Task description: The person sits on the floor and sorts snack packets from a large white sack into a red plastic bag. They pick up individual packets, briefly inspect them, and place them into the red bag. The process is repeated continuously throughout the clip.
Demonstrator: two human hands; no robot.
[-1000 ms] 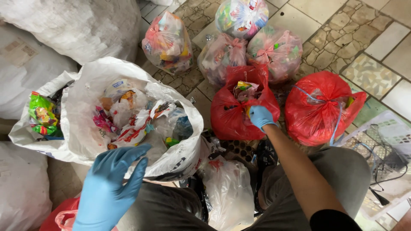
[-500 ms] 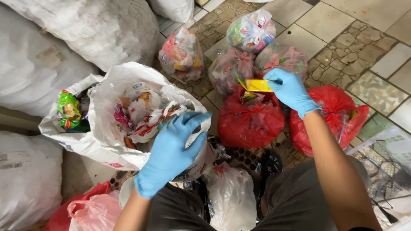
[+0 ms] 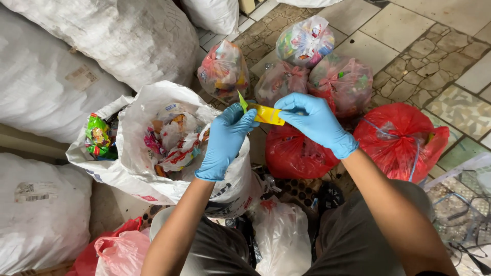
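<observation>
Right hand (image 3: pixel 314 122) and left hand (image 3: pixel 227 140), both in blue gloves, pinch opposite ends of a yellow wrapper (image 3: pixel 266 114). We see it held above the open white sack (image 3: pixel 153 168), just over a red bag (image 3: pixel 296 153).

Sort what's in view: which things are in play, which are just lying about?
In play:
left hand
right hand
yellow plastic wrapper, held by both
open white sack of wrappers

Lying about:
tied red plastic bags
tied clear bags
big white sacks
</observation>
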